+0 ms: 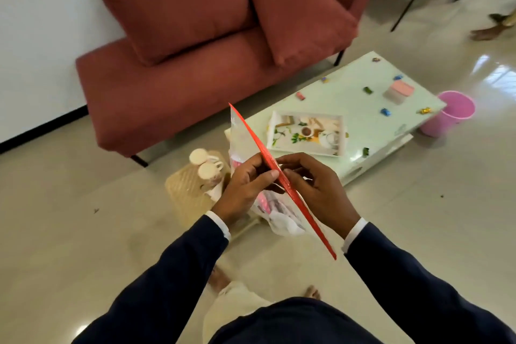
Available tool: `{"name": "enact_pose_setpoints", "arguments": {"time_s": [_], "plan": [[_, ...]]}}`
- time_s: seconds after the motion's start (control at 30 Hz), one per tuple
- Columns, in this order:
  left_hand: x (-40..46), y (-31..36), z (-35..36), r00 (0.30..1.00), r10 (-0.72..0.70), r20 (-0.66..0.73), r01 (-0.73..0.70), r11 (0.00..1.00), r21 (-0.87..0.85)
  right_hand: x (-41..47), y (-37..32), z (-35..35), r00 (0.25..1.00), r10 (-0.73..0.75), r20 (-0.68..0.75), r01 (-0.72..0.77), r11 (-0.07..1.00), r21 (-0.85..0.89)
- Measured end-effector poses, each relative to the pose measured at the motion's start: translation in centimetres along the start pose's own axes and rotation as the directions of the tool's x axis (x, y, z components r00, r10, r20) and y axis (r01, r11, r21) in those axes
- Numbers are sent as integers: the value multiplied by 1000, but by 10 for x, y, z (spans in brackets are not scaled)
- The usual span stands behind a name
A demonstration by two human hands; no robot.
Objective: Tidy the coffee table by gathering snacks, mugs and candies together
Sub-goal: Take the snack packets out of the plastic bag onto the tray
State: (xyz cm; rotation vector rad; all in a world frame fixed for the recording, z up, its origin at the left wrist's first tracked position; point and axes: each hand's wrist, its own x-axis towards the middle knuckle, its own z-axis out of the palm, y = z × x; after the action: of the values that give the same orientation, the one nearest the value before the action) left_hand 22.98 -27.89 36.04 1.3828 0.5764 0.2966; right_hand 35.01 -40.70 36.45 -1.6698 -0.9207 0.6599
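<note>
Centrally, both hands pinch the red zip strip of a clear plastic bag held in the air in front of the coffee table: the left hand closes thumb and fingers on the strip from one side, and the right hand closes on it from the other, just beside the left. The bag hangs below the strip with pink and white contents, too blurred to name. Behind the hands, the coffee table carries a printed tray, a pink box and several wrapped candies scattered well apart across its top; one candy lies near the far corner and one at the right edge beside the pink bin on the floor. Two white mugs stand on a beige stool left of the table, apart from the tray. Judged from this layout, gathering has barely begun. Risks: the hanging load may slip if either pinch loosens, or spill if the strip is parted while the bag is tilted; edge-lying candies could be knocked to the floor during reaching; the mugs, close together on the stool, could topple if brushed by the swinging bag.
</note>
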Motion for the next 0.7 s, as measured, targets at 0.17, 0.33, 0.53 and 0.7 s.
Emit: {"name": "enact_pose_setpoints", "arguments": {"time_s": [0.17,0.33,0.53,0.7], "plan": [[32,-2,80,989,-65,132,67,998,-9,-25,23,-86,995,83,-58,-81,996,34],[62,-13,135,971,-118,207,119,993,5,-30,47,-140,987,141,-73,-141,990,-1],[100,-28,184,964,-137,228,126,990,62,-19,73,-190,966,198,-166,-214,973,-81],[151,-41,218,952,-175,251,153,982,108,5,93,-235,954,230,-193,-261,952,-157]]}}
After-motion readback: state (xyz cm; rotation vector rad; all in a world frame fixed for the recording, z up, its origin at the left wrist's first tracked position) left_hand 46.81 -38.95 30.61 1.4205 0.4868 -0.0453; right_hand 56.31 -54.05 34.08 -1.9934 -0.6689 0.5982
